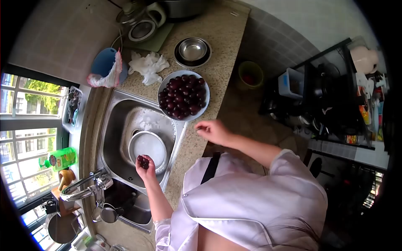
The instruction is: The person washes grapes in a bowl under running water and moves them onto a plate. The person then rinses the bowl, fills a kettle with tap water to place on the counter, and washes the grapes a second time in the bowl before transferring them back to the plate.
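Observation:
My left hand (146, 168) is over the sink, cupped around several dark red grapes (143, 162). Beneath it in the sink basin sits a round pale pan (147, 149) with a light bottom. My right hand (214, 131) hovers at the counter's front edge, fingers pinched together; a dark bit shows at the fingertips, too small to name. Close to that hand, a light blue bowl (162, 109) heaped with dark red grapes (183, 96) stands on the counter beside the sink.
A steel sink (176, 144) is set in the speckled counter (226, 50), with a faucet (83, 187) at lower left. Nested metal bowls (193, 49), crumpled white plastic (148, 67) and a lined blue bin (104, 62) stand further back. A green bucket (251, 75) is on the floor.

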